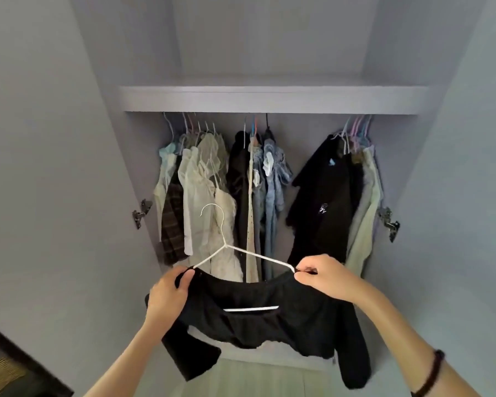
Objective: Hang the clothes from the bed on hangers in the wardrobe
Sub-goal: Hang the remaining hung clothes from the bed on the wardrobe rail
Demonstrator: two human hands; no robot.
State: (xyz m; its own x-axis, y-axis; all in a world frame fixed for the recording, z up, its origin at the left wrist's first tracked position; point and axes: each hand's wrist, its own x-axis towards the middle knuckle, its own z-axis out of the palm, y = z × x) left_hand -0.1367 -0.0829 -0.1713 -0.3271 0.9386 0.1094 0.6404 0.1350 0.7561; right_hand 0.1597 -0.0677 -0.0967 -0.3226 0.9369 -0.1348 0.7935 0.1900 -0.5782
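Your right hand [321,277] pinches the black top [258,313] at the white hanger's [226,245] end; your left hand [168,293] grips its other shoulder, before the open wardrobe [272,100].

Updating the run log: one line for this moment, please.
step: fitting black long-sleeved top onto white wire hanger | left hand: grips left shoulder | right hand: pinches right end | not yet hung

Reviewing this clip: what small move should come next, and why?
Probably lift the white wire hanger and hook it into the rail gap at centre-right. The black long-sleeved top already sits on it, held at both shoulders by the left hand and right hand.
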